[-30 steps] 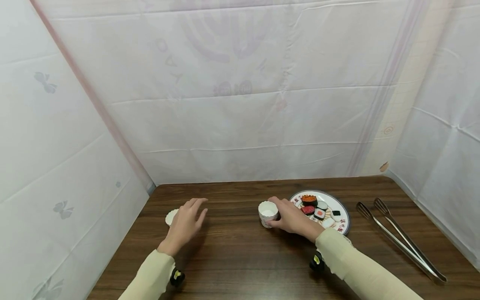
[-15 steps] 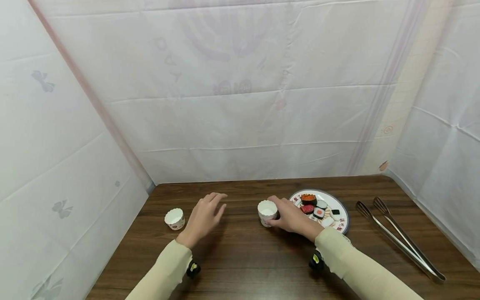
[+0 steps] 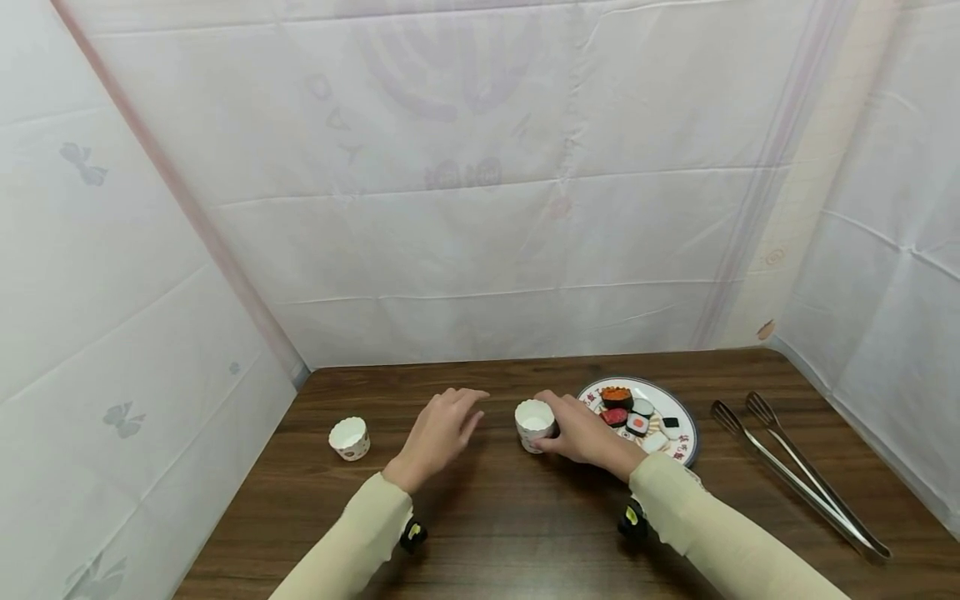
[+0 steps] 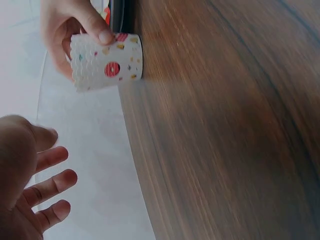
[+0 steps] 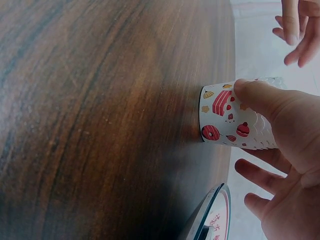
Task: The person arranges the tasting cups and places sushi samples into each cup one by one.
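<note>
The cup [image 3: 531, 433] stands upright on the bench [image 3: 510, 508], left of the plate [image 3: 686, 425] of sushi [image 3: 617, 400]. The right hand [image 3: 581, 429] holds it from the side, its grip pinching the wall between thumb and fingers, with the thumb about midway between base and rim; just where the far fingertips press is hard to make out. The left hand [image 3: 438, 433] hangs with its fingers spread and holds nothing, nearer this cup than the second cup [image 3: 349, 439].

By its look the cup is printed paper, so it is likely very light and easily tipped. The wall seems firm enough for a gentle pinch but would probably dent under a hard squeeze. The scalloped rim looks the most bendable part; the lower wall, close to the base, should be stiffer and a sound place to take hold. The paper looks unlikely to slip.
</note>
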Motion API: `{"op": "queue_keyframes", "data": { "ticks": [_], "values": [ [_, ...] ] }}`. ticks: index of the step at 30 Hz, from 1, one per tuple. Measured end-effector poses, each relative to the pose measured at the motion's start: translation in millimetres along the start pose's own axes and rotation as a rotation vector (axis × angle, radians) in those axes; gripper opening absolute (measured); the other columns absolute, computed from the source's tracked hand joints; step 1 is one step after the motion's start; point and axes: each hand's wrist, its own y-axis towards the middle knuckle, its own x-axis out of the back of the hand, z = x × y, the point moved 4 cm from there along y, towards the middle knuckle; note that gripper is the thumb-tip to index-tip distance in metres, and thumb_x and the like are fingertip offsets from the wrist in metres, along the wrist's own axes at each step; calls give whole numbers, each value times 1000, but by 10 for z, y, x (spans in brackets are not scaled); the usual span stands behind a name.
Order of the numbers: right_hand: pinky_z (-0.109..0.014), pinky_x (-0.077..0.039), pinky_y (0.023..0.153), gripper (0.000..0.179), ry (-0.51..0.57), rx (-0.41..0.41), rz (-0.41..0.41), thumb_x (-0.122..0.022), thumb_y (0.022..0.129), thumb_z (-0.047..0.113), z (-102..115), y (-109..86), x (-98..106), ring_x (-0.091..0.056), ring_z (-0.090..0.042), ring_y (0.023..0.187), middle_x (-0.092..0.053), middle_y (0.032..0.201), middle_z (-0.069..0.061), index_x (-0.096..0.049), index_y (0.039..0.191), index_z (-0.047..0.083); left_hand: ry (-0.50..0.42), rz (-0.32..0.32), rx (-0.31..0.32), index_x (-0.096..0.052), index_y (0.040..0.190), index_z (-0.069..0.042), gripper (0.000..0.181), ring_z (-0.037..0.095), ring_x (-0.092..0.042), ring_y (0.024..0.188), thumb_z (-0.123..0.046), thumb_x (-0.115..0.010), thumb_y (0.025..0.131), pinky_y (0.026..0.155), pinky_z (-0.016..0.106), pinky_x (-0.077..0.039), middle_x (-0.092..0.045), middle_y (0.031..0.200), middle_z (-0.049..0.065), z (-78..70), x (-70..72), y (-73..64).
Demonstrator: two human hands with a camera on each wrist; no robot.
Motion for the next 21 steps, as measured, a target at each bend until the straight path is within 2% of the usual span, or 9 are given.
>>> {"op": "queue_keyframes", "data": {
  "ticks": [8,12,17,21],
  "values": [
    [-48,-55,87,64,14,3,-8,-86,86,30,6,-6,8,-63,-26,104,-64,113,-11,-54,138,10,-53,19,-83,-73,116,-9,36,19,-66,87,10,-76,86,67,34,-51,-74,115,2,-195,-102,86],
    [-48,-55,87,63,13,-8,-4,-85,87,30,7,-11,13,-62,-25,104,-64,114,-10,-54,138,11,-71,31,-125,-73,112,-8,38,19,-64,84,17,-71,83,65,31,-49,-74,112,2,-278,-159,124],
    [-48,-54,87,63,0,-5,-2,-85,87,31,14,-20,26,-62,-26,105,-64,116,-11,-54,138,11,-58,80,-149,-74,110,-10,50,18,-62,82,25,-65,75,64,30,-49,-74,108,0,-373,-216,154],
    [-48,-54,88,63,2,8,-5,-85,87,31,20,-19,29,-62,-27,105,-65,117,-12,-55,137,9,-22,116,-158,-74,110,-12,48,18,-63,81,21,-71,76,66,30,-52,-74,107,-1,-434,-260,164]
  ]
}}
